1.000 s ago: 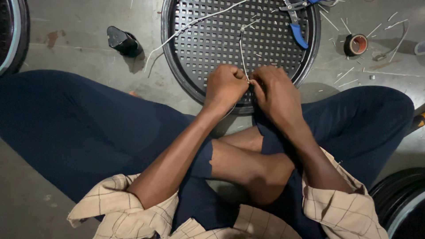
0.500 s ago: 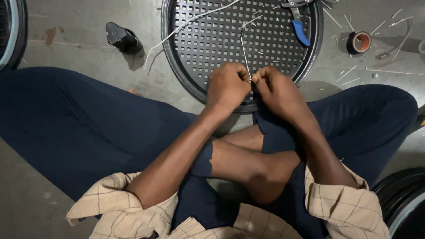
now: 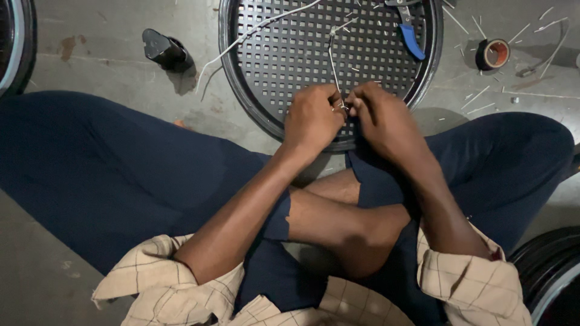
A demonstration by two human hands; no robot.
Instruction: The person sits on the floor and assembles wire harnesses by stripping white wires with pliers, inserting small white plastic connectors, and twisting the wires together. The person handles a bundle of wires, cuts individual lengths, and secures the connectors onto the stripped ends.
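A round black perforated metal grille (image 3: 290, 54) lies on the concrete floor in front of my crossed legs. My left hand (image 3: 311, 118) and my right hand (image 3: 383, 118) meet over its near rim, fingertips together, pinching a thin white wire (image 3: 333, 63). The wire rises from my fingers up across the grille holes. A longer white wire (image 3: 260, 30) runs over the grille's upper left and off its rim. What my fingertips do to the wire is hidden.
Blue-handled pliers (image 3: 409, 33) lie on the grille's far side. A roll of tape (image 3: 493, 54) and several cut wire bits lie at the right. A small black object (image 3: 164, 51) stands at the left. Dark round rims show at the far left and bottom right.
Both hands stay together at the grille's near rim. The view has shifted slightly; the upright wire between the fingers has barely moved.
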